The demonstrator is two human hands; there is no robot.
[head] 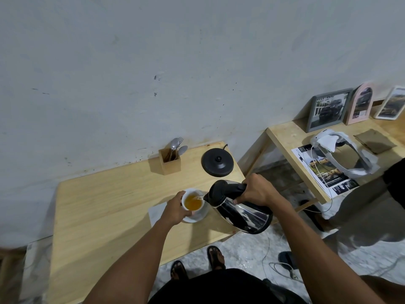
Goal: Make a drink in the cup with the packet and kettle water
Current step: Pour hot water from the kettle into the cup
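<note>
A white cup (192, 201) stands on a white saucer (200, 216) near the right end of the wooden table (109, 216). Orange-brown liquid fills much of the cup. My left hand (176, 209) wraps around the cup's left side. My right hand (257, 190) grips the black handle of a steel kettle (241, 208), tilted to the left with its spout at the cup's rim. A thin stream of water runs from the spout into the cup. A pale packet or cloth (156, 212) lies flat beneath my left wrist, partly hidden.
The black kettle base (217, 162) sits at the table's back right. A wooden holder with spoons and a fork (169, 160) stands by the wall. A second table (285, 132) to the right carries picture frames, a white headset and a brochure. Cables lie on the floor.
</note>
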